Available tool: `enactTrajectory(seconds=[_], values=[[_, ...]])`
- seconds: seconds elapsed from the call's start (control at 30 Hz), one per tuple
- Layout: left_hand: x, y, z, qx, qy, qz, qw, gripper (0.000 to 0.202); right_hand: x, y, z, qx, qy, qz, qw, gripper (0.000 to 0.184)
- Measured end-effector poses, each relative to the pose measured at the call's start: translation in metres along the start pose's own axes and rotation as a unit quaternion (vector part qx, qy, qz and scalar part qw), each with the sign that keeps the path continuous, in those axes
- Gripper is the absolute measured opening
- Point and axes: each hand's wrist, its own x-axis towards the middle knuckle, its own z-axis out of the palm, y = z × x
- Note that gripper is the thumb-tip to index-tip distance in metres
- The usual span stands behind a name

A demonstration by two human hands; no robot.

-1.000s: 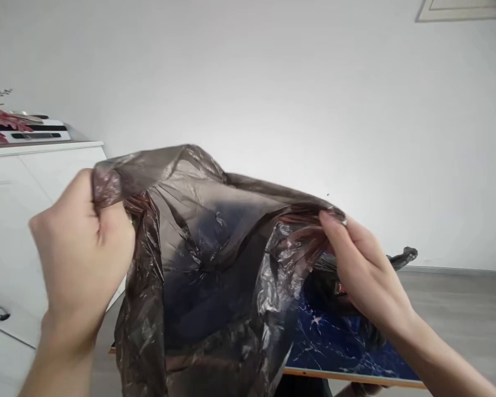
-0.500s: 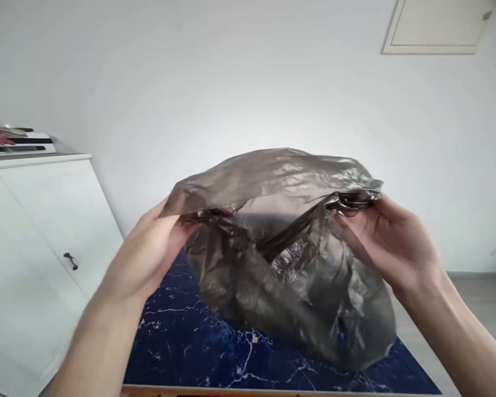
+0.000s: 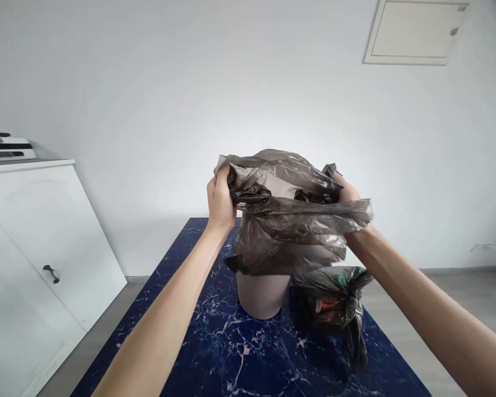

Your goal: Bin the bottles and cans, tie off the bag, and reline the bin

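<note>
The left hand (image 3: pixel 220 199) and right hand (image 3: pixel 347 193), fingers closed on a thin grey plastic bag (image 3: pixel 291 220), spread its mouth open over a pale round bin (image 3: pixel 261 295).

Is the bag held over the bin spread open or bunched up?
Spread open: left hand and right hand each grip an edge of the bag, stretching its mouth apart above the bin, whose rim it hides.

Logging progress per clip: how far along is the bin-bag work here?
Done: a tied, filled bag lies on the table beside the bin. In hand: the left hand and right hand hold an empty bag spread open above the bin. Left: its edge is not yet pulled down around the bin's rim, which the bag hides.
</note>
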Motion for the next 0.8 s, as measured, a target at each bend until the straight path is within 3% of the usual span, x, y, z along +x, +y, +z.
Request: enactTrajectory(seconds=[0.13, 0.23, 0.3, 0.37, 0.5, 0.57, 0.67, 0.8], values=[[0.025, -0.007, -0.007, 0.037, -0.002, 0.016, 0.999, 0.031, 0.011, 0.009, 0.005, -0.054, 0.014, -0.057, 0.997, 0.050], [0.023, 0.003, -0.017, 0.240, -0.080, -0.016, 0.967, 0.046, 0.013, 0.010, 0.004, -0.159, -0.036, -0.087, 0.983, 0.051], [0.008, 0.010, -0.027, 0.377, -0.167, -0.067, 0.909, 0.051, 0.010, 0.009, 0.001, -0.230, -0.071, -0.094, 0.966, 0.048], [-0.011, 0.013, -0.038, 0.444, -0.254, -0.131, 0.849, 0.046, 0.006, 0.007, -0.002, -0.299, -0.100, -0.084, 0.945, 0.045], [-0.036, 0.001, -0.051, 0.513, -0.405, -0.240, 0.717, 0.028, 0.003, 0.005, -0.008, -0.453, -0.210, -0.033, 0.866, 0.042], [-0.034, -0.017, -0.049, 0.542, -0.451, -0.276, 0.654, 0.024, 0.006, 0.005, -0.012, -0.491, -0.251, -0.015, 0.834, 0.042], [-0.022, -0.050, -0.042, 0.567, -0.498, -0.317, 0.575, 0.027, 0.007, 0.003, -0.018, -0.518, -0.251, -0.013, 0.818, 0.042], [-0.011, -0.093, -0.034, 0.594, -0.513, -0.354, 0.509, 0.034, 0.000, -0.004, -0.024, -0.557, -0.228, -0.029, 0.798, 0.045]])
